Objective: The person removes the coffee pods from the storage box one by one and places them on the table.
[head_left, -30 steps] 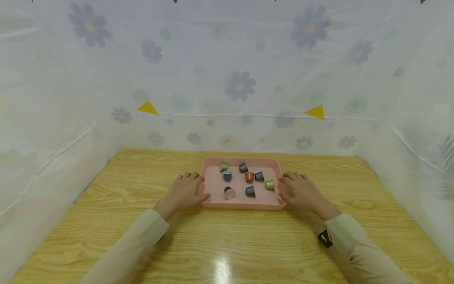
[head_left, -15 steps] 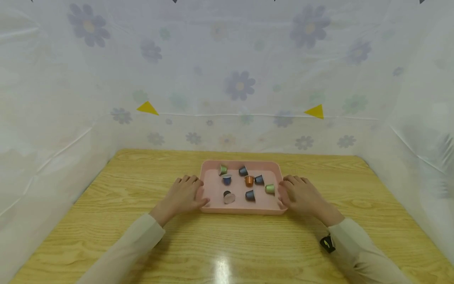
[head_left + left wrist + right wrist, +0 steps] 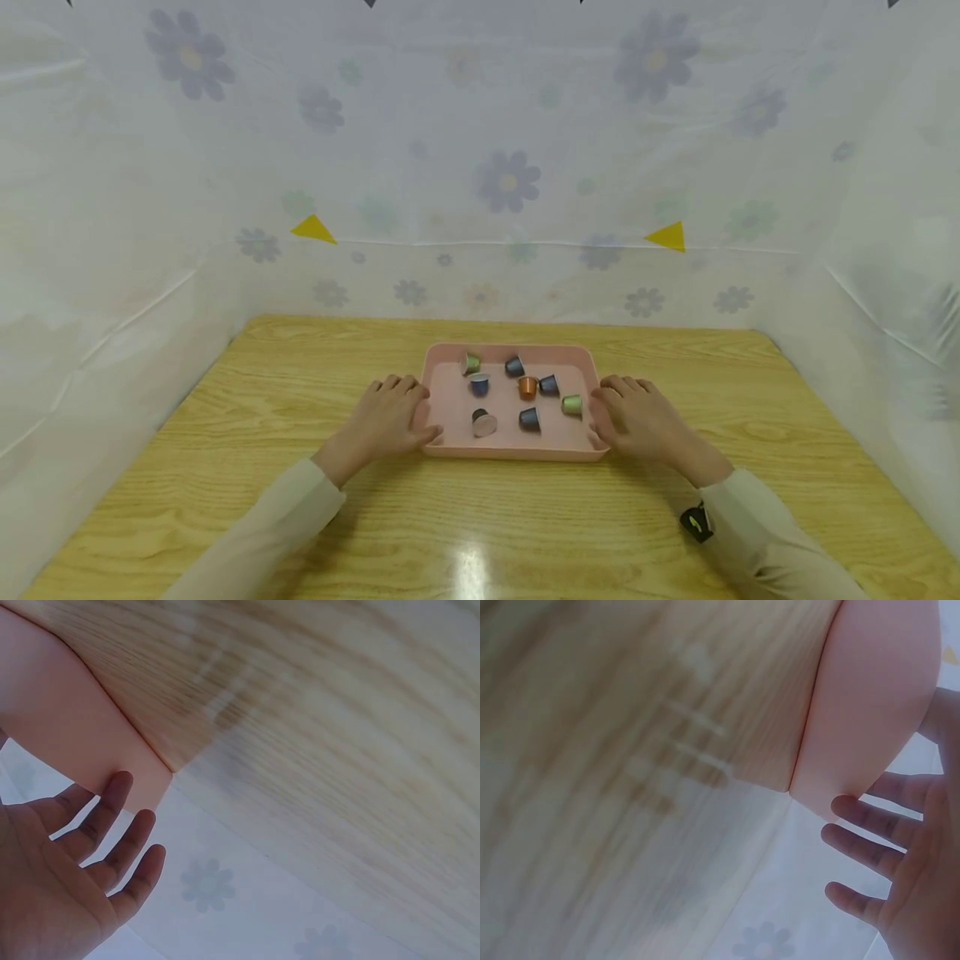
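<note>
A shallow pink tray [image 3: 517, 454] lies on the table in the head view, holding several coffee capsules: green [image 3: 471, 363] and blue [image 3: 480, 384] ones at left, an orange capsule [image 3: 528, 387] in the middle, several dark ones and a green capsule [image 3: 572, 405] at right. My left hand [image 3: 381, 421] grips the left wall, thumb over the rim. The opposite wall is held by my right hand [image 3: 647, 423] in the same way. In the left wrist view, fingertips touch the tray's outer wall [image 3: 82, 712]; the right wrist view shows likewise at the wall [image 3: 866, 690].
The wood-grain table [image 3: 480, 517] surrounds the tray. White flowered sheeting [image 3: 480, 275] stands behind and along both sides, with two yellow triangles on the back. A small black item [image 3: 697, 523] sits at the right sleeve [image 3: 757, 517].
Both hands have drawn the tray a little toward me, away from the back sheet. The capsules have travelled along with it. The grip looks the same.
</note>
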### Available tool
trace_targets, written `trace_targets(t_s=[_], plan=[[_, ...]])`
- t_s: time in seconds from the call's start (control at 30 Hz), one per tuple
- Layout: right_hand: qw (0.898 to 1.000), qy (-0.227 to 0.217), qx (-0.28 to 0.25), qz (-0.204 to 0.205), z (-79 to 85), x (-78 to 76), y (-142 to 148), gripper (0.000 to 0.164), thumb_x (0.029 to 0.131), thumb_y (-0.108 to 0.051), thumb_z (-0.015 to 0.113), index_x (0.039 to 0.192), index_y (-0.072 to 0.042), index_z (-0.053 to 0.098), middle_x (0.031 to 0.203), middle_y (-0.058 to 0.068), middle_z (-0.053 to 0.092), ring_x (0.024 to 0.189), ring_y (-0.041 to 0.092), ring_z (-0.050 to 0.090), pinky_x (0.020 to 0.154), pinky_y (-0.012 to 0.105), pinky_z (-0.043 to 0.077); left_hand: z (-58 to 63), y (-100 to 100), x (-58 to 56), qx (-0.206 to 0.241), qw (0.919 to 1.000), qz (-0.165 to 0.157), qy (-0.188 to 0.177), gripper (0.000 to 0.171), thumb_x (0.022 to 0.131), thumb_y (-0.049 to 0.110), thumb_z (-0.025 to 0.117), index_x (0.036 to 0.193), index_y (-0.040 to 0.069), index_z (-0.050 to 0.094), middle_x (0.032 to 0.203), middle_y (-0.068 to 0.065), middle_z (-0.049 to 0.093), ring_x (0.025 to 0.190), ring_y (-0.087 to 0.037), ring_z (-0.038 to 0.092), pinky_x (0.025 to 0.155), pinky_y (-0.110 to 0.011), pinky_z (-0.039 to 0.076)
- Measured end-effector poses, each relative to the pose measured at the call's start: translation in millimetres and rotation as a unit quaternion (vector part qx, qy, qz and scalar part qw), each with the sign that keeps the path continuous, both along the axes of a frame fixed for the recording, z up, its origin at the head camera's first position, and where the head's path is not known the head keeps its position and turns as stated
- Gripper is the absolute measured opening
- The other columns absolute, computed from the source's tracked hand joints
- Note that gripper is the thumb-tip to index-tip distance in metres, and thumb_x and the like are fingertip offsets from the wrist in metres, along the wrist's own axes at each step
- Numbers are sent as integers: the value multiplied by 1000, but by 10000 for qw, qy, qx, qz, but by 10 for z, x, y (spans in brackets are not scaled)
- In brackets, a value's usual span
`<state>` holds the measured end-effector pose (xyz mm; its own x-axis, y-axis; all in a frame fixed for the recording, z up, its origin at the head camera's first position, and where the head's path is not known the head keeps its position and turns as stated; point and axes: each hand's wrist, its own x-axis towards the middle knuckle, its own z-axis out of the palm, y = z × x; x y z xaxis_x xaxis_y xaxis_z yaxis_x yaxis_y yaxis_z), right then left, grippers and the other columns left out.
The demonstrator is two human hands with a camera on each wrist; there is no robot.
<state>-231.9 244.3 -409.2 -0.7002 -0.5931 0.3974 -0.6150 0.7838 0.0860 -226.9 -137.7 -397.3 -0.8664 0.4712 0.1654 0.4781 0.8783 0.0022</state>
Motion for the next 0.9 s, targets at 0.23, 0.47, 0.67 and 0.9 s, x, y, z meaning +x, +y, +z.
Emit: trace_targets(t_s=[0.23, 0.47, 0.67, 0.9], plan=[[9999, 139, 29, 81, 11, 5, 5, 36, 77, -32, 66, 103, -7, 63, 101, 8, 57, 93, 27, 56, 81, 49, 45, 25, 8, 13, -50, 10000, -21, 56, 59, 79, 59, 55, 115, 12, 59, 117, -7, 56, 107, -29, 52, 88, -47, 43], [9998, 137, 134, 54, 36, 5, -6, 37, 76, -33, 66, 102, -7, 63, 100, 8, 57, 92, 28, 56, 82, 49, 44, 48, 12, 35, -84, 10000, -14, 48, 58, 79, 58, 55, 115, 12, 59, 117, -7, 56, 107, -29, 51, 89, -47, 41], [9998, 97, 177, 13, 53, 15, -15, 38, 76, -34, 66, 103, -7, 62, 101, 8, 57, 93, 29, 57, 83, 50, 44, 49, 16, 46, -83, 9999, -21, 95, 57, 80, 58, 54, 113, 12, 60, 116, -7, 57, 106, -28, 51, 88, -47, 42], [9997, 182, 137, 43, 52, 7, -13, 38, 75, -35, 66, 102, -8, 63, 100, 8, 57, 92, 28, 57, 81, 50, 45, 17, 4, 32, -164, 9997, -17, 196, 52, 81, 56, 53, 110, 14, 61, 114, -6, 58, 103, -28, 53, 86, -48, 42]])
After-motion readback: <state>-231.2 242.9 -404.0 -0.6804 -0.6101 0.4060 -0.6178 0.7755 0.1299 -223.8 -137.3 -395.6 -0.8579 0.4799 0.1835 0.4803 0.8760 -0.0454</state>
